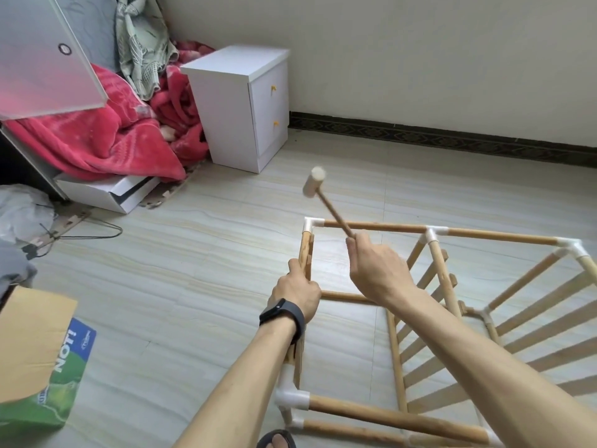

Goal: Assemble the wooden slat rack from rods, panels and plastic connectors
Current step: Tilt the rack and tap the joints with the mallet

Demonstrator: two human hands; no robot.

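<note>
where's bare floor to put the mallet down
Bare tile spreads left of the rack, between it, the white box and the green carton. Another strip runs between the rack and the baseboard. Crowded around the red blanket and inside the rack.

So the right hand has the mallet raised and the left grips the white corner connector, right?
No: the head view shows the left hand gripping the upright rod below the corner connector. The right hand does hold the mallet raised.
</note>
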